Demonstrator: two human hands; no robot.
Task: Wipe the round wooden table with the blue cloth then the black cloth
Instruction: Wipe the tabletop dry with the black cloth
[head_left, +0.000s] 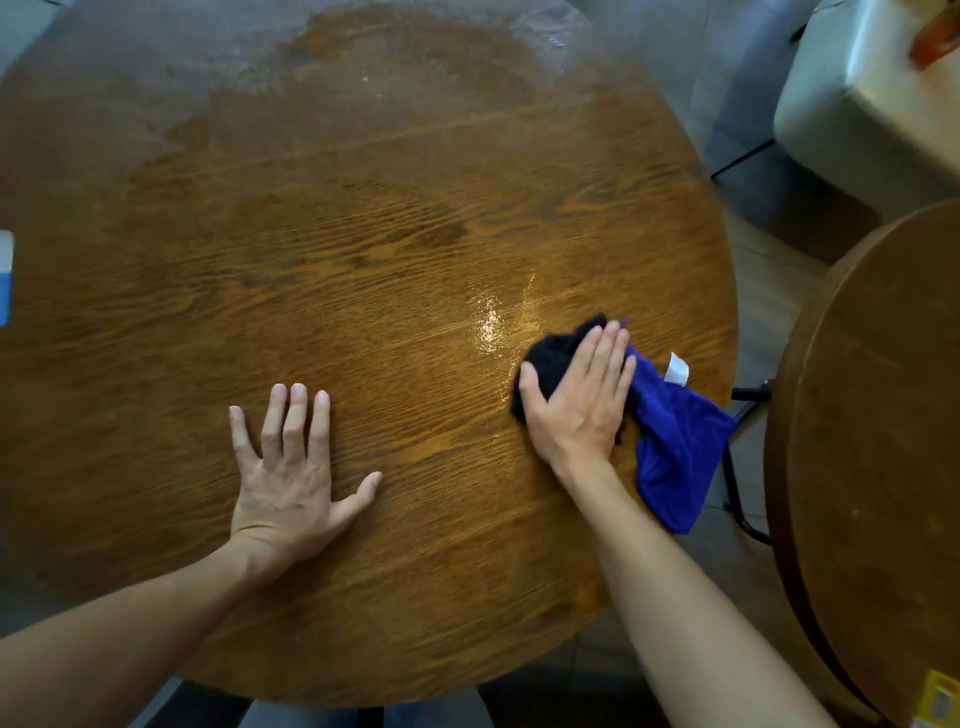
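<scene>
Since the right hand lies flat on the black cloth while the blue cloth rests loose beside it, the step in hand seems to be the second one, the wiping with black. The round wooden worktop is the largest thing: brown, with strong wavy grain, glossy and perhaps damp near the cloths, duller on the far side. The left hand is spread open on the wood and holds nothing, probably as a support. The blue cloth, soft and crumpled with a small white label, hangs partly over the right edge. The grip of the right hand is open (it presses the bunched black cloth, not pinches). Next it should push the cloth across the far, dull part.
</scene>
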